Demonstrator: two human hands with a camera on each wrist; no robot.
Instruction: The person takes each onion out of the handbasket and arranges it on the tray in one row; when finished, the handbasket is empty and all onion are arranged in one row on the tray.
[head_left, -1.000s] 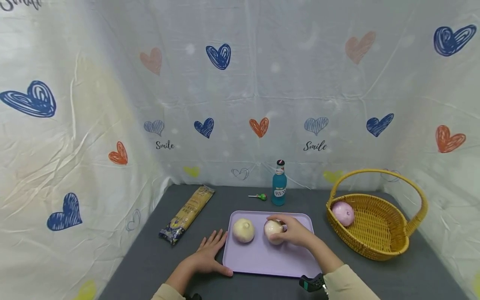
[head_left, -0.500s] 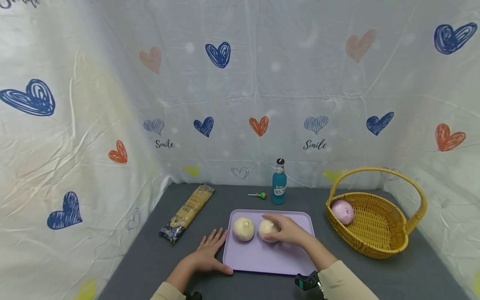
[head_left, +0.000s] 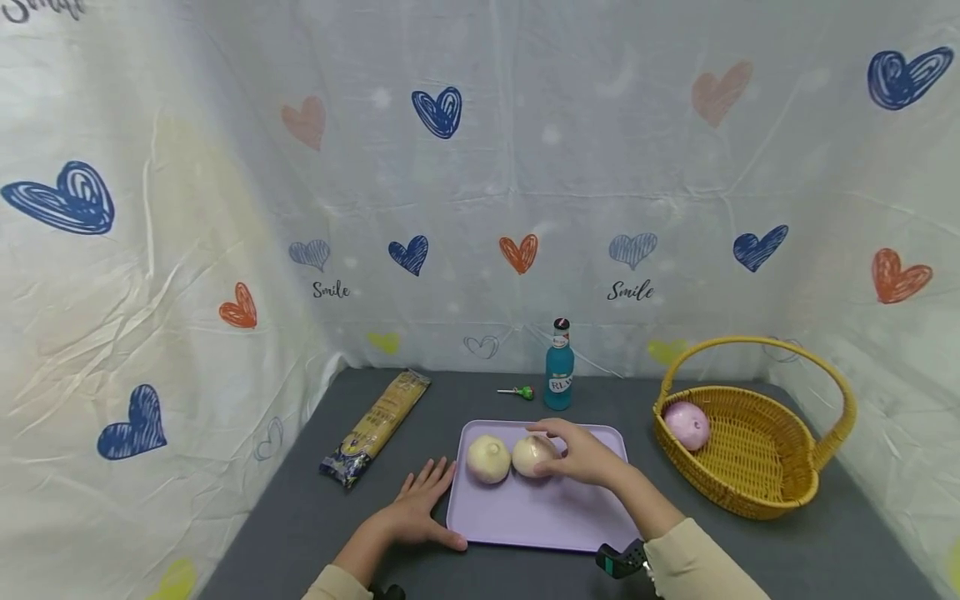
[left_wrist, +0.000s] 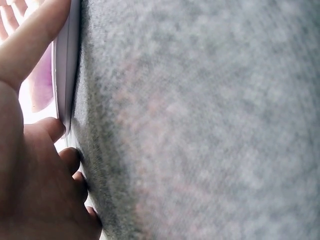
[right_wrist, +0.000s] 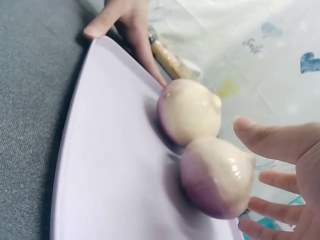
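Note:
Two pale onions with purple sides sit side by side on a lilac tray (head_left: 540, 521): the left onion (head_left: 485, 461) and the right onion (head_left: 530, 457). They appear to touch in the right wrist view. My right hand (head_left: 591, 460) is around the right-hand side of the right onion; in the right wrist view its thumb and fingers are spread, with the thumb off the onion. Whether a fingertip touches it is hard to tell. My left hand (head_left: 408, 514) lies with fingers spread at the tray's left edge, its thumb by the near corner.
A yellow wicker basket (head_left: 757, 454) with a pinkish-purple onion (head_left: 686, 426) inside stands at the right. Behind the tray are a blue bottle (head_left: 558, 371) and a lollipop (head_left: 522, 392). A long yellow food packet (head_left: 377, 427) lies at the left. A heart-printed curtain hangs behind.
The right onion has moved left beside the other one with my right hand, whose grip has since loosened. My left hand stays at the tray edge.

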